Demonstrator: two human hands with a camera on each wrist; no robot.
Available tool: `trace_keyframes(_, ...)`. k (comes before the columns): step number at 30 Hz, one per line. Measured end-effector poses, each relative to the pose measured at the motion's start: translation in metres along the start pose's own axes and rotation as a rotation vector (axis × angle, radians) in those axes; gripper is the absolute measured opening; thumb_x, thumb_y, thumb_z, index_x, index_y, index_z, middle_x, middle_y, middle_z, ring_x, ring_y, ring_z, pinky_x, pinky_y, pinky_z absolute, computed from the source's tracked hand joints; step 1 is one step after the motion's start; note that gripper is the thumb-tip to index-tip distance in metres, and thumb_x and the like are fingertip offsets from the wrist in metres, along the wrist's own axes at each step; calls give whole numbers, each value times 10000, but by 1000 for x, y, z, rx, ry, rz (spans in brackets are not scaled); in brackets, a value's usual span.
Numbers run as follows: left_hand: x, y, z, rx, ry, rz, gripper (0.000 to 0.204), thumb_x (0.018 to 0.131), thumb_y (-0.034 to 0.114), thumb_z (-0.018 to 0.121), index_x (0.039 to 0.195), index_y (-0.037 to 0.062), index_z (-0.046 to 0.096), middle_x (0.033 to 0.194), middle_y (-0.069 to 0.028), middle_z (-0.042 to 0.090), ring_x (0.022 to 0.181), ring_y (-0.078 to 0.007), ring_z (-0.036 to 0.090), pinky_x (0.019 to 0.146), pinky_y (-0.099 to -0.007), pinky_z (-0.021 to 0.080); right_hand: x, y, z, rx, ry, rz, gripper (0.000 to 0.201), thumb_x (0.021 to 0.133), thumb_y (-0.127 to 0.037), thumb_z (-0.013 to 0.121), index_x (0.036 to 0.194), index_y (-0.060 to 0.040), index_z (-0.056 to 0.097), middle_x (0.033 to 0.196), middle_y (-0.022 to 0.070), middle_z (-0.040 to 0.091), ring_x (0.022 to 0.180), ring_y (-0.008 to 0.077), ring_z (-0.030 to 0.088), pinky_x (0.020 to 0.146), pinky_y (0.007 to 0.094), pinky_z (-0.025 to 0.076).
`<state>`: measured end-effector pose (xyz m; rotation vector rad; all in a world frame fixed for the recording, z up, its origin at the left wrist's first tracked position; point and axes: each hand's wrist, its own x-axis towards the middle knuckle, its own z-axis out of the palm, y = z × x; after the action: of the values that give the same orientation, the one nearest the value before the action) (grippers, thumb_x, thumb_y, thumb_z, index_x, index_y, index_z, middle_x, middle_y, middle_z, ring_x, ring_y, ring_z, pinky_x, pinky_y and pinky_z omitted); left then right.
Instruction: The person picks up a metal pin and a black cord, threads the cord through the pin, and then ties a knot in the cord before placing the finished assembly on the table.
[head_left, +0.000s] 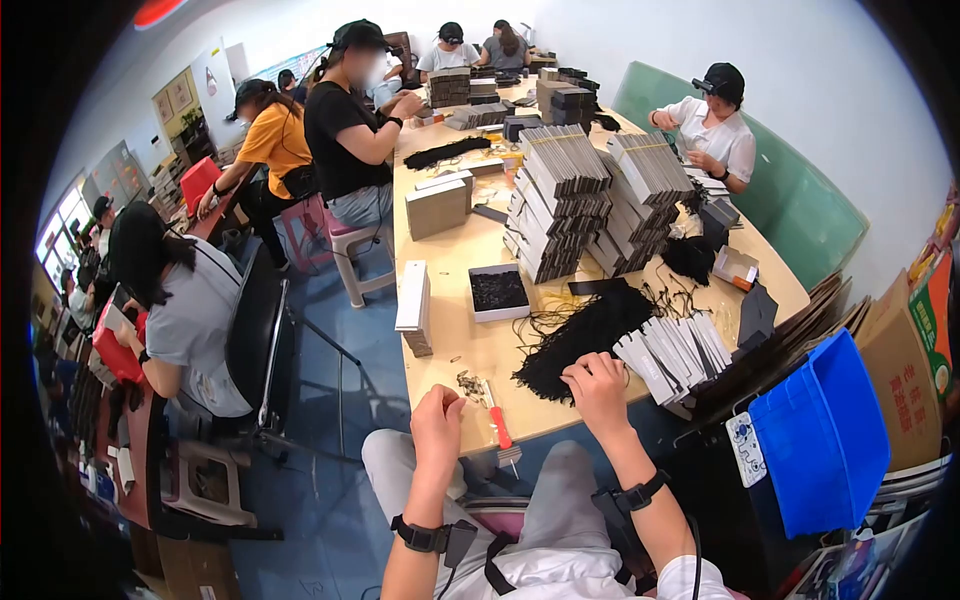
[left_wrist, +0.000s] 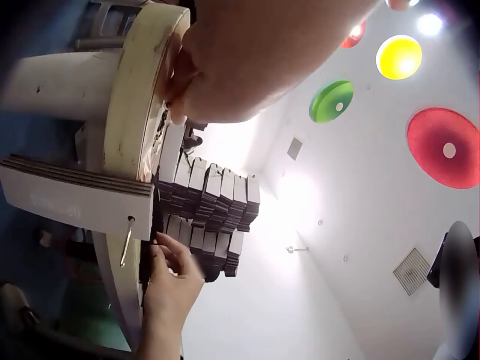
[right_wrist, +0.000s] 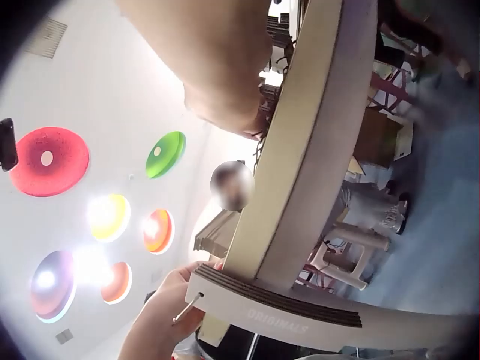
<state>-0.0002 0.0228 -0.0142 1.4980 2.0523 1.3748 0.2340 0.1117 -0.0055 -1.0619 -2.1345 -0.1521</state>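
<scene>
Fingers bent, my left hand [head_left: 437, 425] is above the near table edge, thumb near the index finger; nothing can be made out between them. Beside it lie small brown pieces [head_left: 470, 384] and a red-handled tool [head_left: 502, 428]. My right hand [head_left: 599, 395] pinches at the near end of a pile of black cords [head_left: 580, 335]. In the left wrist view its thumb and fingers [left_wrist: 172, 277] meet at dark material. A layered white card stack [left_wrist: 75, 199] with a metal pin through its hole juts out at the table edge, also in the right wrist view [right_wrist: 270, 307].
Tall stacks of grey cards [head_left: 560, 200] stand mid-table. A white box of black pieces [head_left: 498, 292] and an upright card block [head_left: 413, 308] are at left. Fanned cards [head_left: 675, 355] lie right of the cords, a blue bin [head_left: 820, 440] beyond. Several people sit around.
</scene>
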Motion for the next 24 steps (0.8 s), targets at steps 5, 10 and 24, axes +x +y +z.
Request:
trace_keyframes(5,0,-4,-1,-101,-17,-27,88,799,-26,631,882,-30,601,781,-129,661,695,-182,648,649,-280,506,1,-5,-8,91,32,-8,108,727,-96,713,798,-88,633,860,2,591,863,199,539,755,338,396)
trace_keyframes(10,0,7,-3,-158,-25,-30,126,797,-27,614,922,-14,622,852,-126,673,766,-219,671,670,-302,523,-1,-30,-14,395,4,-47,81,768,-54,683,820,-48,620,854,41,633,824,231,574,713,340,452)
trace_keyframes(24,-38,27,-17,-646,-139,-252,139,841,22,654,973,-21,644,872,-58,684,812,-99,642,719,-223,503,-18,-88,-15,780,-106,362,79,832,-51,656,841,8,604,752,77,604,622,141,582,551,257,455)
